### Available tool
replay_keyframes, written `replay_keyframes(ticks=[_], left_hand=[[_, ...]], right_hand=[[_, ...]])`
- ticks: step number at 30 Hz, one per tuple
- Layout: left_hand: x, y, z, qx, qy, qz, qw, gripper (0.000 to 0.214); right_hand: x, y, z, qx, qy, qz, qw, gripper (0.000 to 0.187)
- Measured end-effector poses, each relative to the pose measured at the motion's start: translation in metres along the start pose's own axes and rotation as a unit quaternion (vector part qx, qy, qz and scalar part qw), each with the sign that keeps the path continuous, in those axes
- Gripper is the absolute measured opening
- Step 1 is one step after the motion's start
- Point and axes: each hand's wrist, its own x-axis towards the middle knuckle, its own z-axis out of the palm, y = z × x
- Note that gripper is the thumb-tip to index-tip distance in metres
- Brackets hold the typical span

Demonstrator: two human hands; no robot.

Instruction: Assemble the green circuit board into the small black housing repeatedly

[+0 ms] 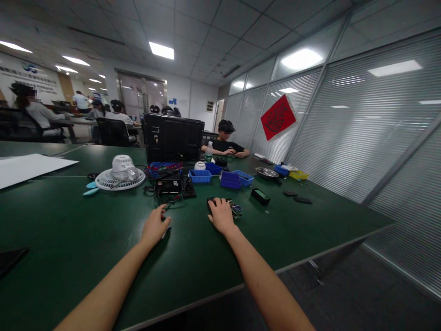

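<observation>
My left hand [155,226] is over the green table, fingers curled forward and partly closed. A small pale-tipped object [166,232] shows under its thumb side; its kind cannot be made out. My right hand [221,215] is laid over a black box-like object [210,201], its fingers bent around the top. Just right of those fingers sits a small stack of circuit boards [237,209], partly hidden by the hand. Ahead of my left hand lies a black power adapter-like box [168,185] with tangled cables.
A fan head [120,177] with blue blades beside it stands left. Blue bins [200,176], a water bottle [209,151], a metal bowl [267,173] and a black-green box [260,196] lie beyond. A large black panel [174,138] rises behind; a co-worker [225,142] sits across.
</observation>
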Motion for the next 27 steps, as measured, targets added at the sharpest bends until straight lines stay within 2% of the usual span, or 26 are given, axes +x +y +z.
replay_keyframes(ticks=[3,8,11,15,19,24,27], left_hand=[[0.0,-0.001,0.0,0.001,0.0,-0.001,1.0,0.048],[0.0,-0.001,0.0,0.003,0.004,0.007,1.0,0.047],[0.0,-0.001,0.001,0.005,-0.002,0.006,1.0,0.048],[0.001,-0.004,0.002,0.005,-0.005,0.003,1.0,0.048],[0.002,-0.005,0.002,0.004,-0.008,0.002,1.0,0.049],[0.0,-0.002,0.0,0.011,-0.008,0.0,1.0,0.05],[0.0,-0.001,0.0,0.009,-0.009,0.002,1.0,0.05]], right_hand=[[0.0,0.0,-0.002,0.033,-0.007,0.019,0.999,0.045],[0.001,0.003,0.0,0.07,-0.025,0.142,0.987,0.049],[0.002,0.002,0.003,0.075,-0.057,0.172,0.981,0.05],[0.001,-0.002,0.002,0.053,-0.044,0.151,0.986,0.047],[-0.001,-0.008,0.0,0.014,0.001,0.088,0.996,0.046],[-0.002,-0.019,-0.002,0.022,0.003,0.01,1.0,0.049],[0.0,-0.009,-0.006,0.052,0.033,0.04,0.997,0.044]])
